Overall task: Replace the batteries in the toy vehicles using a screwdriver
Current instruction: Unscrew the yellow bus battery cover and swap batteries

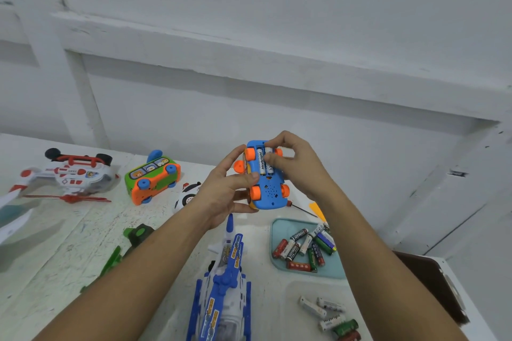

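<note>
A blue toy car with orange wheels is held upside down above the table. Its battery bay is open, with two white batteries lying side by side inside. My left hand grips the car from its left side, thumb across the underside. The thumb and fingers of my right hand pinch the batteries at the bay. A screwdriver with a red handle lies on the table just behind the car, partly hidden.
A teal tray holds several mixed batteries; several more batteries lie loose near the front right. A blue-white helicopter, a green-orange bus, a red-white helicopter, a panda toy and green parts lie about.
</note>
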Action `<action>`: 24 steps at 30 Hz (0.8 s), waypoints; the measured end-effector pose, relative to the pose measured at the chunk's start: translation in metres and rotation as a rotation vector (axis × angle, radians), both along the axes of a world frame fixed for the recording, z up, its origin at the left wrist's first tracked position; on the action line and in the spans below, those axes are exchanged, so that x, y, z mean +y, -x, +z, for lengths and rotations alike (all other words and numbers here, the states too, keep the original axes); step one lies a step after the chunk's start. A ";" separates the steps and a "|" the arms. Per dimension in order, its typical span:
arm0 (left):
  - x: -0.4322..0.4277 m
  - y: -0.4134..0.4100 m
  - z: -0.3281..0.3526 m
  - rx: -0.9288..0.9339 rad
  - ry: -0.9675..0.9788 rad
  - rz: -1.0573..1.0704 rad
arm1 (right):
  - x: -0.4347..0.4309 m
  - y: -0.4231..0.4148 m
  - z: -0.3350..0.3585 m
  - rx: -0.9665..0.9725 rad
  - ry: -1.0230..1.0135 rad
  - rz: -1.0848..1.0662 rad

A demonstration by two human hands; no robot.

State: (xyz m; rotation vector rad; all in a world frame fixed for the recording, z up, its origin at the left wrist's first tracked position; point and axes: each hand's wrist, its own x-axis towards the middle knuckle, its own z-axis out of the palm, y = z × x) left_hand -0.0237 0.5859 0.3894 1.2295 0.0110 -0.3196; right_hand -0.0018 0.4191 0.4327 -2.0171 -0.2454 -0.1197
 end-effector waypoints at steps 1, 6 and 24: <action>0.000 0.000 0.000 -0.001 -0.002 0.005 | 0.000 -0.001 0.000 0.014 -0.011 -0.001; -0.002 0.000 -0.001 -0.011 -0.025 0.013 | -0.001 -0.001 0.002 0.075 -0.102 -0.014; -0.014 -0.004 -0.003 0.033 -0.037 -0.005 | -0.099 -0.028 -0.054 0.467 0.012 -0.346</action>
